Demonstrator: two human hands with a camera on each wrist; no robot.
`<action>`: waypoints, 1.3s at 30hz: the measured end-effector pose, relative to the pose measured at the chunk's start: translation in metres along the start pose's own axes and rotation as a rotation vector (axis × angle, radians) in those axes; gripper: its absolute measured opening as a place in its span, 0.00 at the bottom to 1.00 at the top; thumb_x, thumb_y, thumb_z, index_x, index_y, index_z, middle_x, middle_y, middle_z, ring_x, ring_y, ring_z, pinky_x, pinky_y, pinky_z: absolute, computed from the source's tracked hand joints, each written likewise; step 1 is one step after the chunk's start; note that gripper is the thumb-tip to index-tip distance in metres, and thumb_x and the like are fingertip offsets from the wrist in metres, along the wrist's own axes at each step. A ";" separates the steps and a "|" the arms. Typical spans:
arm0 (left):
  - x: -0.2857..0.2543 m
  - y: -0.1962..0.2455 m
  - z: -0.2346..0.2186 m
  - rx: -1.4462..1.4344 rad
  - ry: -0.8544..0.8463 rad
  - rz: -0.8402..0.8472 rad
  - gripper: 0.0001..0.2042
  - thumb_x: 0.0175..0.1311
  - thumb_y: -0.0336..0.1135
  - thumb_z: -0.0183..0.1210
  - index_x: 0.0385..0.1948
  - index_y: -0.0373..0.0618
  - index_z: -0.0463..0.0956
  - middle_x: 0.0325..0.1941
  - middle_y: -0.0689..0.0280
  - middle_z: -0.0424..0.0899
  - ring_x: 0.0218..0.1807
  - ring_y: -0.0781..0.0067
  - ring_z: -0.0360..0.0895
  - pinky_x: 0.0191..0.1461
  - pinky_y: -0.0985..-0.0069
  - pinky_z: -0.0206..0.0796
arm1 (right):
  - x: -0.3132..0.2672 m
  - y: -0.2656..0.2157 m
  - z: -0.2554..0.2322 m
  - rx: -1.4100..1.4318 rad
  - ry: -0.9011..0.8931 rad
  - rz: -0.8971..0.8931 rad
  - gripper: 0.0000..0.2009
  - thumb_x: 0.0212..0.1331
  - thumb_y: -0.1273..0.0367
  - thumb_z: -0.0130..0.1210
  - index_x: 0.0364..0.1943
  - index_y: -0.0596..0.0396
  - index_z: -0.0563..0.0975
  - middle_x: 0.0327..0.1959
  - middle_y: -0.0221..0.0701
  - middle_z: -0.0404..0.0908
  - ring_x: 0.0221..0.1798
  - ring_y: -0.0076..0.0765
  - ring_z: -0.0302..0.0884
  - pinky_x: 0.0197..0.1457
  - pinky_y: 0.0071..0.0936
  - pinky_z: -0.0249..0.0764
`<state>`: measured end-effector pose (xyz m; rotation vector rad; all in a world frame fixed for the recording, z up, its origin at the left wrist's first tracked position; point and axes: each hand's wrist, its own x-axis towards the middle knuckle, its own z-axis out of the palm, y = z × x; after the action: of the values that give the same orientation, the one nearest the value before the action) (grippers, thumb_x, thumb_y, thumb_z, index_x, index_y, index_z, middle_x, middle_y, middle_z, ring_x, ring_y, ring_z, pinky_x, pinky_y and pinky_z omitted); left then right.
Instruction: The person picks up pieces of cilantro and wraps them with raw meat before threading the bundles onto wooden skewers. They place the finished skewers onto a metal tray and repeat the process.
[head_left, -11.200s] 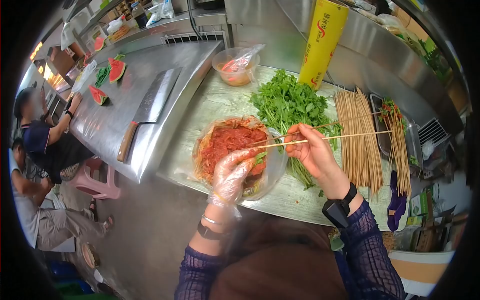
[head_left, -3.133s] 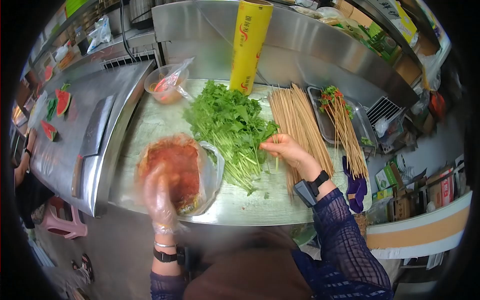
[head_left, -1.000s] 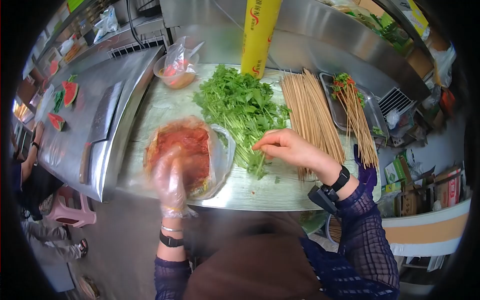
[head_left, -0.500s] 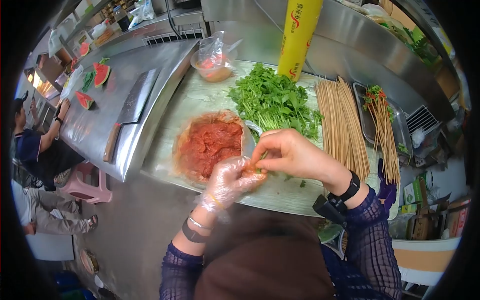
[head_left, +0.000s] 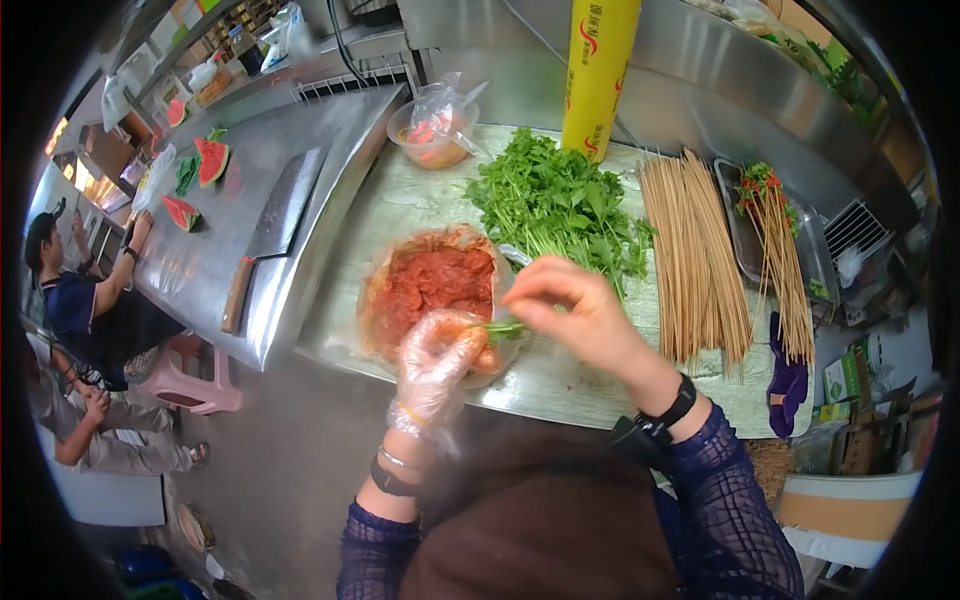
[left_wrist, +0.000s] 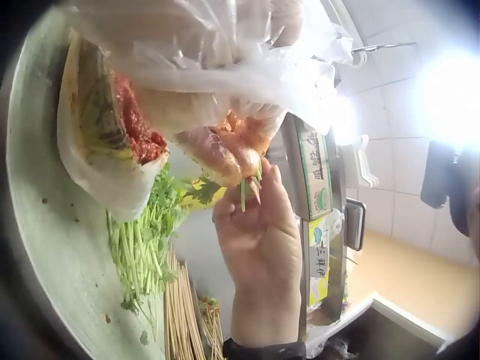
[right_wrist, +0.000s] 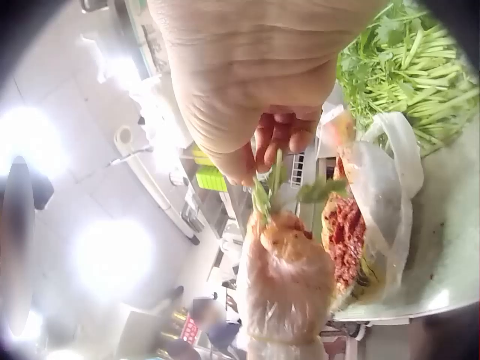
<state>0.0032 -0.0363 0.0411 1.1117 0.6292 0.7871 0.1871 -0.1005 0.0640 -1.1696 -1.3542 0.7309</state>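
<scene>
Gloved left hand (head_left: 430, 372), fingers (left_wrist: 238, 159) curled, bare right hand (head_left: 582, 312) near it, fingers bent

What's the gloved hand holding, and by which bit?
A green sprig, pinched by the gloved left hand; stem ends poke out, but the exact bit gripped is hidden.

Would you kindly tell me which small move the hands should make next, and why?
Probably the right hand should fold the protruding green stems in against the gloved left hand, since the left hand pinches them, their ends stick out from its grip, and the right hand is right beside them.
</scene>
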 end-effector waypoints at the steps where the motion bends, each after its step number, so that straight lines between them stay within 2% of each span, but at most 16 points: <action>1: 0.000 0.003 -0.002 0.011 -0.006 0.008 0.05 0.59 0.25 0.57 0.35 0.38 0.73 0.29 0.64 0.78 0.28 0.78 0.75 0.34 0.79 0.72 | 0.002 -0.002 -0.006 0.049 0.039 0.031 0.09 0.48 0.76 0.61 0.36 0.57 0.79 0.35 0.27 0.72 0.33 0.22 0.70 0.41 0.17 0.66; 6: 0.001 0.002 -0.008 0.161 -0.036 0.091 0.05 0.59 0.25 0.57 0.35 0.39 0.73 0.31 0.65 0.78 0.29 0.78 0.76 0.35 0.79 0.72 | 0.000 -0.025 0.001 -0.346 -0.190 0.000 0.17 0.45 0.77 0.60 0.43 0.55 0.77 0.34 0.28 0.68 0.28 0.23 0.66 0.32 0.20 0.66; 8: -0.004 0.006 -0.003 0.169 -0.053 0.077 0.05 0.60 0.26 0.56 0.37 0.39 0.72 0.32 0.65 0.78 0.30 0.78 0.76 0.36 0.79 0.72 | -0.002 -0.016 0.010 -0.452 -0.157 -0.095 0.17 0.41 0.79 0.59 0.41 0.56 0.77 0.34 0.30 0.69 0.28 0.25 0.68 0.33 0.21 0.67; 9: -0.004 -0.002 -0.005 0.062 -0.096 0.037 0.06 0.62 0.28 0.56 0.37 0.39 0.71 0.31 0.67 0.77 0.31 0.79 0.75 0.36 0.80 0.72 | -0.003 -0.014 0.012 -0.447 -0.155 -0.085 0.17 0.39 0.78 0.59 0.39 0.56 0.76 0.33 0.33 0.69 0.30 0.32 0.71 0.33 0.26 0.69; 10: -0.007 0.002 -0.004 0.043 -0.123 0.082 0.07 0.61 0.30 0.57 0.37 0.39 0.72 0.31 0.66 0.77 0.32 0.77 0.77 0.35 0.77 0.72 | -0.003 -0.017 0.014 -0.410 -0.163 -0.015 0.15 0.39 0.79 0.58 0.36 0.57 0.77 0.32 0.33 0.70 0.30 0.33 0.72 0.33 0.27 0.69; 14: -0.007 -0.006 -0.006 -0.101 -0.200 0.116 0.10 0.62 0.33 0.58 0.39 0.39 0.71 0.30 0.67 0.76 0.30 0.80 0.75 0.34 0.80 0.70 | -0.007 -0.003 0.023 -0.455 -0.086 -0.143 0.11 0.38 0.80 0.56 0.31 0.60 0.76 0.31 0.34 0.71 0.34 0.33 0.73 0.36 0.24 0.69; 17: -0.007 -0.008 -0.002 -0.126 -0.120 0.133 0.09 0.61 0.33 0.58 0.37 0.40 0.71 0.30 0.67 0.76 0.29 0.81 0.74 0.32 0.81 0.69 | -0.011 0.007 0.024 -0.376 -0.016 -0.026 0.11 0.41 0.82 0.56 0.32 0.61 0.76 0.34 0.33 0.72 0.36 0.30 0.72 0.39 0.23 0.70; 23: -0.001 -0.019 -0.008 -0.336 -0.137 0.019 0.08 0.61 0.33 0.59 0.34 0.41 0.70 0.27 0.67 0.76 0.27 0.80 0.74 0.32 0.80 0.69 | -0.017 0.012 0.037 0.228 0.183 0.228 0.13 0.47 0.85 0.54 0.39 0.60 0.73 0.40 0.33 0.71 0.40 0.26 0.71 0.45 0.20 0.71; 24: 0.000 -0.022 -0.009 -0.325 -0.154 0.035 0.08 0.61 0.34 0.58 0.36 0.41 0.70 0.28 0.67 0.75 0.27 0.80 0.74 0.31 0.80 0.69 | -0.017 0.006 0.044 0.223 0.237 0.180 0.12 0.45 0.84 0.55 0.36 0.60 0.75 0.37 0.34 0.72 0.40 0.27 0.71 0.45 0.21 0.70; 27: 0.000 -0.033 -0.012 -0.338 -0.229 0.080 0.10 0.62 0.34 0.58 0.38 0.40 0.70 0.30 0.68 0.75 0.29 0.80 0.74 0.33 0.79 0.70 | -0.018 0.016 0.028 -0.217 0.065 -0.123 0.10 0.45 0.82 0.57 0.33 0.60 0.77 0.35 0.33 0.73 0.39 0.29 0.72 0.43 0.21 0.68; 29: -0.005 -0.025 -0.014 -0.251 -0.262 0.027 0.09 0.61 0.28 0.57 0.41 0.40 0.70 0.32 0.68 0.75 0.32 0.82 0.74 0.36 0.80 0.70 | -0.018 0.003 0.026 -0.205 0.043 -0.032 0.07 0.44 0.81 0.59 0.30 0.60 0.78 0.33 0.31 0.75 0.37 0.30 0.72 0.40 0.21 0.67; 31: -0.013 -0.014 -0.023 -0.008 -0.286 0.097 0.17 0.61 0.33 0.58 0.50 0.40 0.69 0.39 0.66 0.76 0.37 0.81 0.74 0.40 0.80 0.69 | -0.025 0.009 0.022 -0.053 0.088 0.105 0.06 0.46 0.80 0.60 0.30 0.60 0.78 0.33 0.30 0.75 0.35 0.25 0.72 0.36 0.18 0.67; 33: -0.021 -0.002 -0.037 0.126 -0.163 -0.044 0.16 0.59 0.30 0.58 0.49 0.39 0.72 0.40 0.66 0.78 0.39 0.81 0.74 0.42 0.81 0.68 | -0.036 0.015 0.022 0.070 0.117 0.238 0.05 0.47 0.79 0.60 0.30 0.60 0.78 0.33 0.29 0.74 0.34 0.23 0.72 0.33 0.15 0.67; 35: -0.022 0.022 -0.053 0.353 -0.084 -0.022 0.14 0.59 0.27 0.58 0.46 0.37 0.73 0.41 0.66 0.79 0.38 0.83 0.74 0.43 0.82 0.69 | -0.047 0.025 0.015 0.140 0.068 0.332 0.05 0.48 0.79 0.60 0.30 0.60 0.79 0.32 0.29 0.74 0.32 0.21 0.73 0.31 0.13 0.67; 37: -0.022 0.032 -0.068 0.317 0.009 0.005 0.12 0.58 0.27 0.59 0.43 0.36 0.75 0.43 0.64 0.80 0.38 0.82 0.74 0.44 0.82 0.69 | -0.059 0.036 0.010 0.141 -0.044 0.400 0.04 0.49 0.79 0.60 0.31 0.60 0.79 0.32 0.28 0.74 0.31 0.19 0.74 0.29 0.12 0.68; 39: -0.015 0.032 -0.087 0.342 0.043 0.132 0.11 0.58 0.27 0.59 0.43 0.36 0.76 0.42 0.64 0.80 0.39 0.80 0.75 0.44 0.81 0.70 | -0.070 0.045 0.009 0.191 -0.018 0.426 0.04 0.51 0.79 0.59 0.31 0.61 0.79 0.31 0.29 0.73 0.30 0.22 0.77 0.31 0.14 0.72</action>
<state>-0.0810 0.0056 0.0436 1.4629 0.7502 0.8376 0.1787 -0.1491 -0.0035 -1.3121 -1.0301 1.1498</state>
